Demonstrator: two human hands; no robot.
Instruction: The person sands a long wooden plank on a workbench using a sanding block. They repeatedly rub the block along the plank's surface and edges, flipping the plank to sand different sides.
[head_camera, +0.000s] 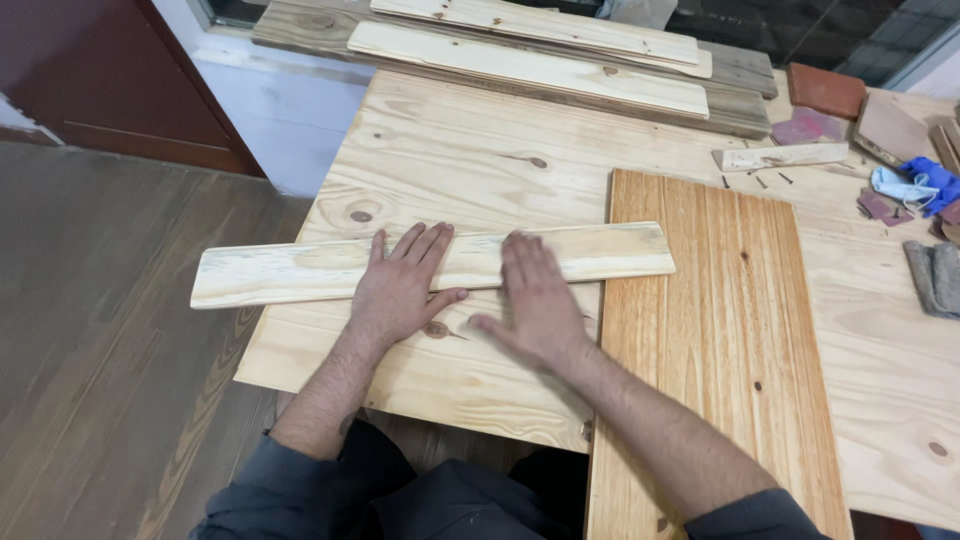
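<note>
Two hands are lying flat on a pale plank (300, 270) that is resting crosswise on the bench (450, 160). The left hand (400, 285) is spreading its fingers wide over the plank's middle, palm down, gripping nothing. The right hand (535, 300) is pressing down just beside it, fingers open too, though it is blurred. The plank's left end is sticking out past the bench edge over the floor (110, 330), and its right end is overlapping an orange-toned board (720, 330) that is lying lengthwise on the bench.

More planks (530, 65) are sitting stacked along the far edge of the bench. A short wood offcut (780, 156) is lying near a few dark nails (760, 181). Further right, a reddish block (825, 90), a blue and white bundle (915, 185) and a grey cloth (935, 278) are crowding the bench's right side. The bench top is showing light knotty pine. The floor is showing dark wood boards, and a dark red door (110, 80) is standing against a white wall (270, 110).
</note>
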